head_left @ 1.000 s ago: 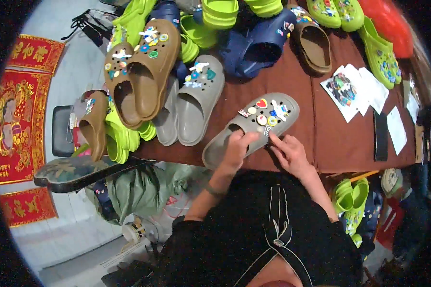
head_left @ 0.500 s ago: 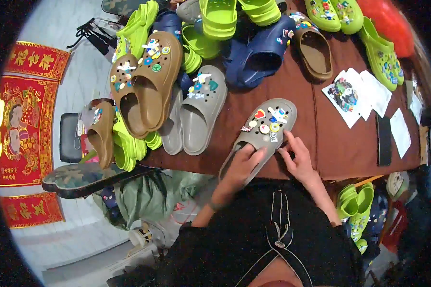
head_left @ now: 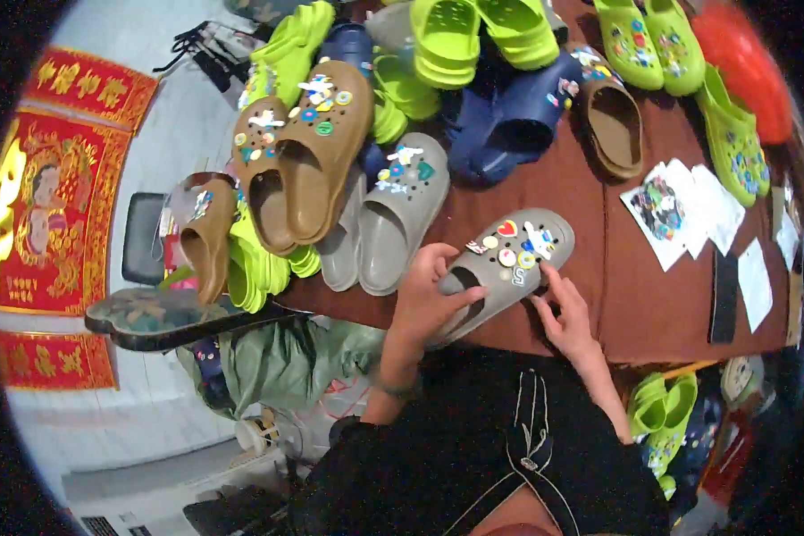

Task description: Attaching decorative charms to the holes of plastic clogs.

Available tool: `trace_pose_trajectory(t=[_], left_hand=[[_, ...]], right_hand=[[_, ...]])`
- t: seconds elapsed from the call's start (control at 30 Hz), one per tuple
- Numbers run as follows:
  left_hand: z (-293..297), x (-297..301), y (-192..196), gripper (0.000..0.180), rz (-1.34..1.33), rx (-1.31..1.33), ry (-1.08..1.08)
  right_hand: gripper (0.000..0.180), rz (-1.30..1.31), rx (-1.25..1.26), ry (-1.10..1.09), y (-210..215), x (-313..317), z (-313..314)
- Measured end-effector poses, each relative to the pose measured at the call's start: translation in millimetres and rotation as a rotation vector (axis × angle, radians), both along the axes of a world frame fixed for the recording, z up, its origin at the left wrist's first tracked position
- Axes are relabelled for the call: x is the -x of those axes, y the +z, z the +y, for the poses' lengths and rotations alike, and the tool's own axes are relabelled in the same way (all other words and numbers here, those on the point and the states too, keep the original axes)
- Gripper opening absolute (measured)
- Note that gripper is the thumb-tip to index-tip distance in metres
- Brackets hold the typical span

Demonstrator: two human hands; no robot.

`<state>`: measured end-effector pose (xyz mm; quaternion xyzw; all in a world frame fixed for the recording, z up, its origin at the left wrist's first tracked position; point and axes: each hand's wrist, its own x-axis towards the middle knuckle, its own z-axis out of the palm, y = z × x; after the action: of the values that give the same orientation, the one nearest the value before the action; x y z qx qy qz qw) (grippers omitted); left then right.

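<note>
To my right on the table lie several white sheets (head_left: 688, 214), some carrying small colourful pieces, with a plain white slip (head_left: 755, 284) beside them. On the wall to my left hang red and gold banners (head_left: 49, 201), the middle one rectangular and showing a painted figure.

Single head-worn fisheye, steeply down, close over table (head_left: 634, 295)

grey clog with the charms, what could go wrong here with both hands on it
The grey clog lies near the table's front edge, its heel end under the left hand, so a push might tip it off. The right hand presses beside the small charms, and one could pop loose. The stacked brown clogs close by might get nudged.
</note>
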<state>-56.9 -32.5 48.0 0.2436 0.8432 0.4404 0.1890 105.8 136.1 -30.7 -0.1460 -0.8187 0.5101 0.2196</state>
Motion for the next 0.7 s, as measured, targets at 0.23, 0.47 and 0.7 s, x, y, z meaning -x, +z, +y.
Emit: trace_pose_trajectory(t=[0.23, 0.47, 0.7], left_hand=[[-20, 34, -39, 0.049, 0.411, -0.009, -0.337], [-29, 24, -53, 0.044, 0.167, 0.095, -0.197], [-42, 76, -11, 0.05, 0.056, -0.138, 0.222]], right_hand=[[0.055, 0.043, -0.004, 0.014, 0, 3, -3], [0.055, 0.059, -0.033, 0.029, -10, 0, -4], [0.048, 0.0, -0.073, 0.018, -11, 0, -5]])
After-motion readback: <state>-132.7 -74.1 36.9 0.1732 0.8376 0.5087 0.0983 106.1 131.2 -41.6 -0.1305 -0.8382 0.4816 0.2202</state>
